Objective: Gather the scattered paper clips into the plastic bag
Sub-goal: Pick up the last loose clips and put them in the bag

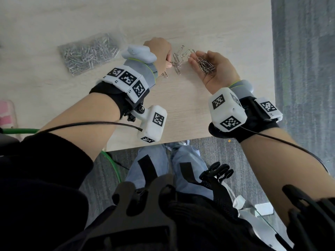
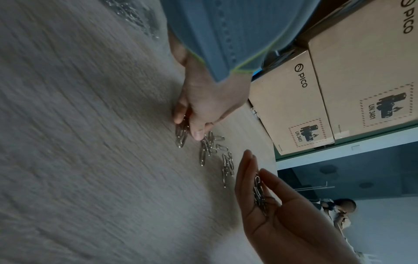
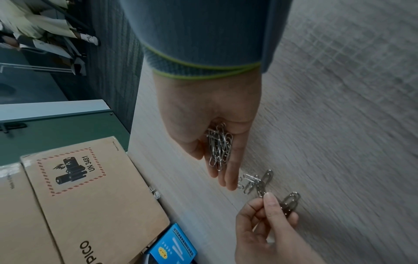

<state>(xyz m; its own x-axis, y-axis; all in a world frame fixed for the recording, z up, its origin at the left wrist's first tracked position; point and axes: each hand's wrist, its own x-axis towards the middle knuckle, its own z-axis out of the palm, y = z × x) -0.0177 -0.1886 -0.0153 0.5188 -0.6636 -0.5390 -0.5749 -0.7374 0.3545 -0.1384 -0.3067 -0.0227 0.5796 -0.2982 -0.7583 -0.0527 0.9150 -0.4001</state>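
A clear plastic bag (image 1: 88, 53) packed with silver paper clips lies on the pale wood table (image 1: 190, 115), left of both hands. Between the hands, several loose paper clips (image 1: 178, 59) are scattered on the table. My left hand (image 1: 168, 62) is knuckles-up over them, and its thumb and fingers pinch a few clips (image 2: 182, 135) at the table surface. My right hand (image 1: 197, 60) lies palm-up just to their right, fingers relaxed, with a small heap of clips (image 1: 206, 67) in the palm; the heap (image 3: 219, 146) also shows in the right wrist view.
The table's right edge (image 1: 273, 69) runs close to my right hand, with grey carpet beyond. Cardboard boxes (image 2: 291, 107) stand past the far edge, with a blue packet (image 3: 174, 244) beside them. A pink object (image 1: 7, 113) sits at the far left.
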